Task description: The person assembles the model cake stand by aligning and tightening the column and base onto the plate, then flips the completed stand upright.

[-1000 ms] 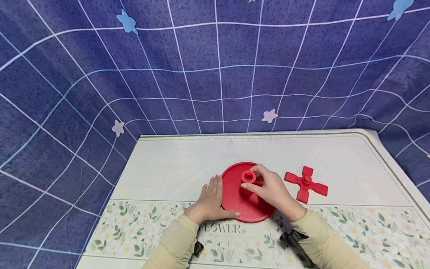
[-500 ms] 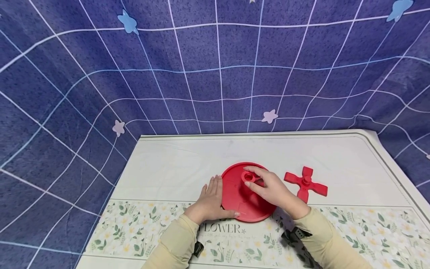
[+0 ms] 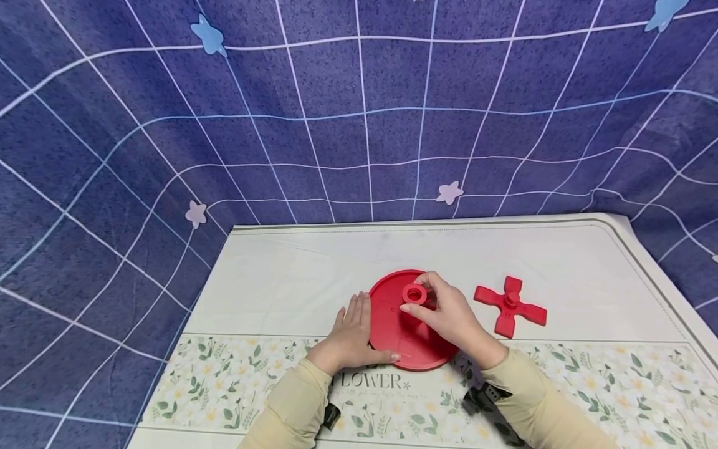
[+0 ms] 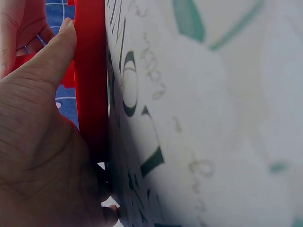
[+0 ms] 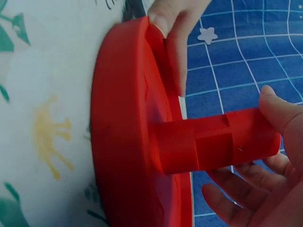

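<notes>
A round red base [image 3: 387, 327] with a raised rim lies flat on the table. From its middle rises a hollow red post [image 5: 213, 144], built of stacked cylindrical sections. Near the top, the thumb and fingers of my right hand [image 3: 454, 318] grip the post around its ring-shaped end. My left hand [image 3: 349, 342] is spread against the base's left side, fingers straight along the edge and thumb lying on the near rim. In the left wrist view that thumb [image 4: 59, 52] presses on the rim. A red four-armed cross [image 3: 511, 302] with a short round peg lies right of the base.
The white tablecloth [image 3: 303, 274] carries a floral band and printed lettering along its near part. Behind and to the left hangs a blue curtain [image 3: 336, 137] with a grid and stars. Black straps [image 3: 488, 399] sit at the wrists.
My right hand turned about the post's top, its fingers swinging over to the far left side, then swung back. The left hand, base and cross kept their places.
</notes>
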### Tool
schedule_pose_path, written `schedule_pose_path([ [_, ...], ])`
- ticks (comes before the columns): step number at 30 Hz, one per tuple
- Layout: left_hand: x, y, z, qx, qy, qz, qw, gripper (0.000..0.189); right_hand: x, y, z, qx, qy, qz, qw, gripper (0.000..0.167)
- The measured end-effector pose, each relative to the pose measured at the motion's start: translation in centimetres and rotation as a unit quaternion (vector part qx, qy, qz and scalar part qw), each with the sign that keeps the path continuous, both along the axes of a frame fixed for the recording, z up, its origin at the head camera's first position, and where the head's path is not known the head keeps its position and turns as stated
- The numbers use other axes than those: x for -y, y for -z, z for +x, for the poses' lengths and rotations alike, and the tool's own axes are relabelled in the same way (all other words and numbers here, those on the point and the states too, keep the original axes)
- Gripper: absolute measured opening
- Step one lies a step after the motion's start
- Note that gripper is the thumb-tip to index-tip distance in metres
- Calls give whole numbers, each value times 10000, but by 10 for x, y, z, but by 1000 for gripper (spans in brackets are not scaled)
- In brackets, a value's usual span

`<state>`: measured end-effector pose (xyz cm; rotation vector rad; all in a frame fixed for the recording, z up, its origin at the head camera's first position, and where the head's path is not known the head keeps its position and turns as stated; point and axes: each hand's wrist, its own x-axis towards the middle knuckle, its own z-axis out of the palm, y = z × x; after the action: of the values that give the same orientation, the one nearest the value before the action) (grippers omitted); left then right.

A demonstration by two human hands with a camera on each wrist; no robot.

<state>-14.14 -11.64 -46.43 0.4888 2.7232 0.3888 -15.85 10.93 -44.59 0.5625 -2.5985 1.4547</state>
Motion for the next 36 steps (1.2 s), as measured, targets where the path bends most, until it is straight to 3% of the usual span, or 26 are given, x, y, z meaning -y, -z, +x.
schedule_pose_path([
  [5, 0, 0, 0, 14, -10, 72, 10000, 129, 3, 2, 2, -128, 193, 12, 9997, 43],
  [11, 2, 11, -1, -5, -37, 42, 10000, 133, 1, 3, 2, -224, 186, 153, 9995, 46],
  [18, 3, 18, -3, -26, -81, 151, 9998, 134, -8, 1, -2, -303, -538, 22, 9981, 48],
  [21, 3, 17, -3, -34, -85, 173, 9998, 133, -11, 0, -5, -106, -976, -207, 9950, 51],
  [24, 3, 16, -2, 1, -85, 143, 9999, 133, -13, 2, -6, 175, -1159, -362, 9924, 49],
  [28, 3, 16, -2, 6, -90, 154, 9998, 133, -13, 5, -5, 326, -1004, -439, 9934, 45],
  [36, 3, 15, -2, 28, -104, 162, 9998, 133, -11, 6, -2, 156, -571, -220, 9980, 45],
])
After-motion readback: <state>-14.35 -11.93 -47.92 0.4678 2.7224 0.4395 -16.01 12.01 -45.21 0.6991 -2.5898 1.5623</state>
